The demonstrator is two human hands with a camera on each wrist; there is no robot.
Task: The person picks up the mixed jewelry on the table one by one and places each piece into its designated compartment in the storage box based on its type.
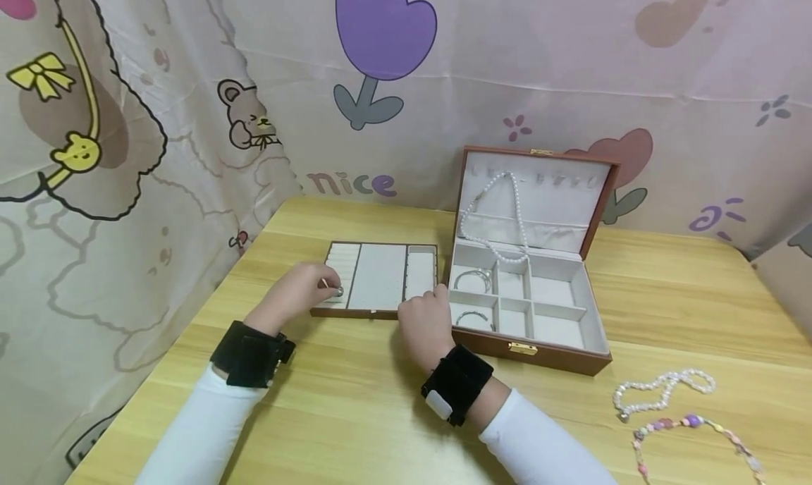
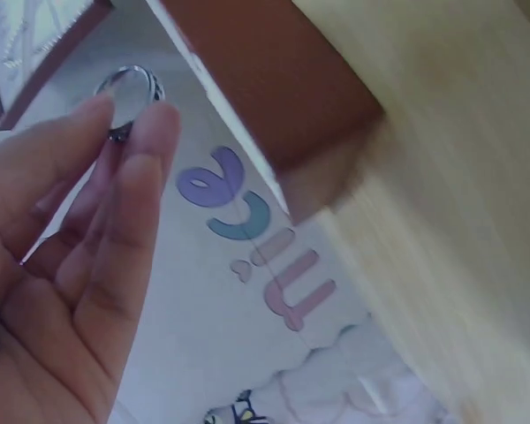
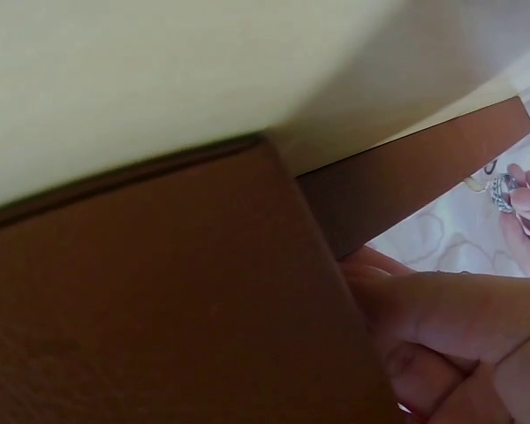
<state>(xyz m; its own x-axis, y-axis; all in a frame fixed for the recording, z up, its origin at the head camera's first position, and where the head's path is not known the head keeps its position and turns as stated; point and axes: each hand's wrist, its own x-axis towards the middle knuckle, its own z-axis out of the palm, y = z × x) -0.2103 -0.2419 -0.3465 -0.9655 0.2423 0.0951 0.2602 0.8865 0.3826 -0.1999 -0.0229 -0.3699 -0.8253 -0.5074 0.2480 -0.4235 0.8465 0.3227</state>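
Note:
My left hand point(image 1: 293, 292) pinches a silver ring point(image 2: 162, 90) between thumb and fingertips. In the head view it is over the left, ridged section of a flat jewelry tray point(image 1: 378, 277). A dark stone or setting shows on the ring's lower side in the left wrist view. My right hand point(image 1: 428, 326) is at the tray's front right corner, its curled fingers holding the tray edge beside the jewelry box point(image 1: 552, 360). In the right wrist view, the thumb and fingers point(image 3: 433, 309) meet the tray's brown side; the box partly hides them.
The brown jewelry box stands with its lid up. A pearl necklace point(image 1: 519, 217) hangs from the lid into the box. Silver bangles point(image 1: 474, 314) lie in its left compartments. A pearl strand point(image 1: 660, 397) and a colorful beaded strand point(image 1: 693, 421) lie on the table at right.

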